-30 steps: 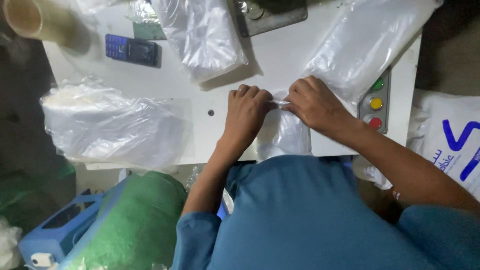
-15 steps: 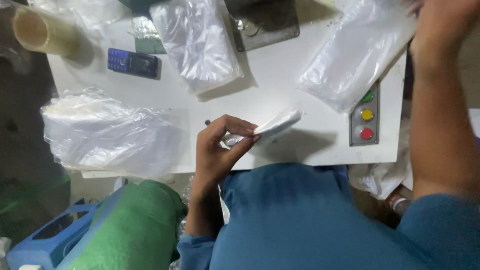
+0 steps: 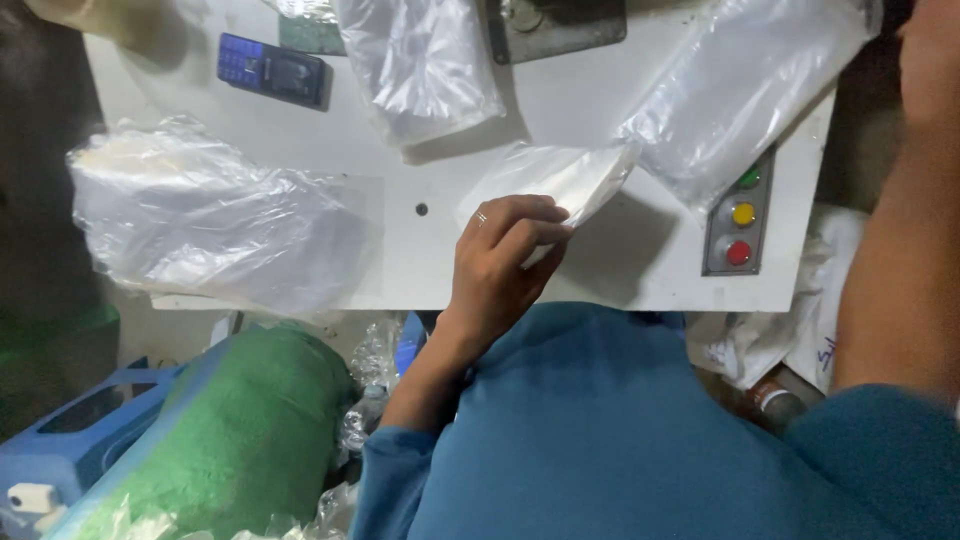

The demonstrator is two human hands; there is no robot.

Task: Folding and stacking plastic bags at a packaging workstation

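Observation:
My left hand [image 3: 500, 262] rests on the white table [image 3: 620, 275] with its fingers curled on a small clear plastic packet [image 3: 565, 178] holding something white. The packet lies flat near the table's middle and points up to the right. A ring shows on one finger. My right forearm [image 3: 895, 250] rises along the right edge, and its hand is cut off at the top of the frame. A long clear plastic bag [image 3: 740, 90] lies just right of the packet.
A control panel [image 3: 740, 215] with green, yellow and red buttons sits at the table's right edge. A crumpled big plastic bag [image 3: 210, 215] fills the left; another clear bag [image 3: 420, 60] and a dark phone [image 3: 272, 70] lie behind. A green roll [image 3: 240, 430] and blue crate [image 3: 60, 440] stand below.
Both hands held the packet at the table's front edge. My right hand let go and lifted up to the right; my left hand carried the packet forward onto the table's middle.

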